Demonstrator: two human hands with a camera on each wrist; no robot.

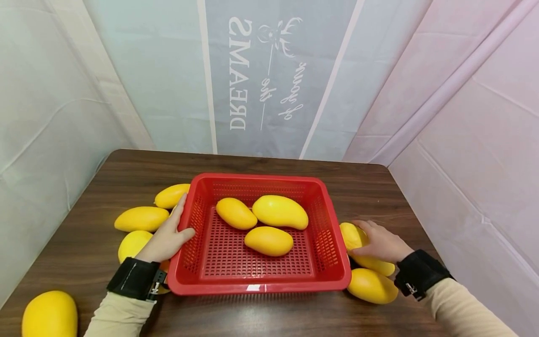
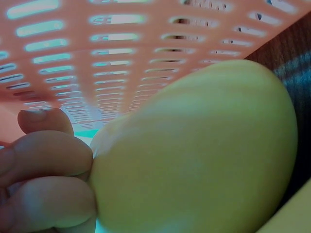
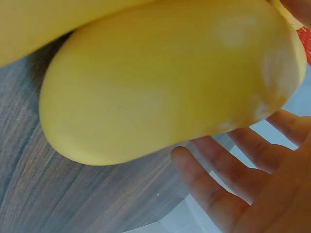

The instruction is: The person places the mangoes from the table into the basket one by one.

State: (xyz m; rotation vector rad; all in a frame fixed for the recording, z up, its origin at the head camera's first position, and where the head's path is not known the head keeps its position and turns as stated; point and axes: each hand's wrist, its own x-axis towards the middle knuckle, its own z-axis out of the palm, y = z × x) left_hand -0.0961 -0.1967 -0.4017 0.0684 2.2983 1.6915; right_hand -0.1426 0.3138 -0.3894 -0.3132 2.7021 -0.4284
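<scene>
A red plastic basket (image 1: 258,286) stands in the middle of the table with three yellow mangoes inside, one being the large mango (image 1: 280,211). My left hand (image 1: 168,236) grips its left rim, thumb over the top and fingers down the outer wall. In the left wrist view those fingers are bent beside a mango (image 2: 194,155) lying against the basket's slotted wall. Right of the basket, my right hand (image 1: 381,241) holds a mango (image 3: 160,87), with fingers along its far side and the thumb on the near side. Another mango (image 1: 372,285) lies just in front.
Several more mangoes lie left of the basket, among them one mango (image 1: 142,219) near the left hand. A single mango (image 1: 49,314) sits at the table's near left. The dark wooden table (image 1: 349,185) ends at a printed curtain (image 1: 261,84) behind and pale cloth at both sides.
</scene>
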